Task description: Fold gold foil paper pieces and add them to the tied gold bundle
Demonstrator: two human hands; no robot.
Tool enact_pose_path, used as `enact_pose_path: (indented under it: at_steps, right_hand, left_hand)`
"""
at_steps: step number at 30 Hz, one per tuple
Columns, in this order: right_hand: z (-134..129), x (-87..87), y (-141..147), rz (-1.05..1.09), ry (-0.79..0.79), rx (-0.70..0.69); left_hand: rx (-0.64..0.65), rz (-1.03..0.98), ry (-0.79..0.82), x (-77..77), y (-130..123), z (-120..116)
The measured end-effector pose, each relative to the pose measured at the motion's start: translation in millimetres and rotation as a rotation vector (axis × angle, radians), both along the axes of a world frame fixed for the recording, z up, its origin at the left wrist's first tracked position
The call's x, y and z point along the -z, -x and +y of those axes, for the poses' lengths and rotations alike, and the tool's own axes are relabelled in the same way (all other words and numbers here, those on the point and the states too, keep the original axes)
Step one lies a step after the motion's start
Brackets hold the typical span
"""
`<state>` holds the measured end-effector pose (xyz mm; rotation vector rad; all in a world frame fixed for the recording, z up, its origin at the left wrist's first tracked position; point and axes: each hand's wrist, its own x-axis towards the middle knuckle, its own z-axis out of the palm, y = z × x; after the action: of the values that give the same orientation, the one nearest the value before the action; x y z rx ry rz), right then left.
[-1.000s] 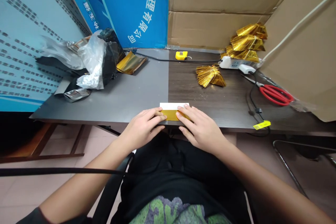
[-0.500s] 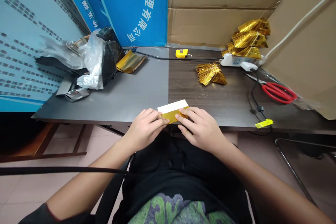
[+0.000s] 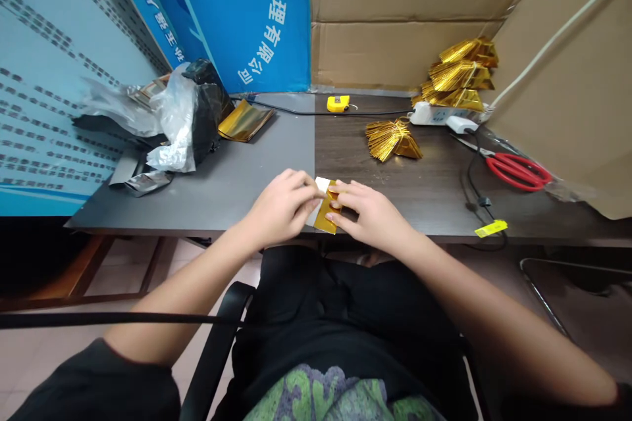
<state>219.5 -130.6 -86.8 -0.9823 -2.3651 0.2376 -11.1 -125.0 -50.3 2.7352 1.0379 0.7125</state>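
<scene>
Holding one gold sheet [image 3: 324, 220], the left hand [image 3: 287, 204] pinches narrowly and the right hand [image 3: 370, 212] curls loosely.

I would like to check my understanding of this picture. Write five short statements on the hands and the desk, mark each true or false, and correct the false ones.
1. The right hand touches the gold-and-white sheet. True.
2. Blue-handled scissors lie on the desk. False: the red-handled scissors lie there.
3. A yellow tape measure lies on the desk. True.
4. The tape measure is left of the flat gold sheets. False: in the picture, it is right of the flat gold sheets.
5. A white power strip is beside the stacked gold bundles. True.
</scene>
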Motion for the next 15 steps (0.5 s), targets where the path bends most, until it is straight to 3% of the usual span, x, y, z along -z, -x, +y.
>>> enact_pose_path:
  at_steps: [5, 9, 15]
  right_hand:
    - [39.6, -7.2, -15.6, -0.086, 0.069, -0.132]
    - [67.5, -8.3, -24.7, -0.083, 0.091, -0.280]
    - [94.4, -9.6, -30.5, -0.110, 0.063, -0.417]
  left_hand:
    - [-0.098, 0.186, 0.312, -5.8, -13.5, 56.5]
    - [-0.084, 0.257, 0.352, -6.8, -22.6, 86.6]
    - [0.042, 0.390, 0.412, -18.4, -18.1, 116.3]
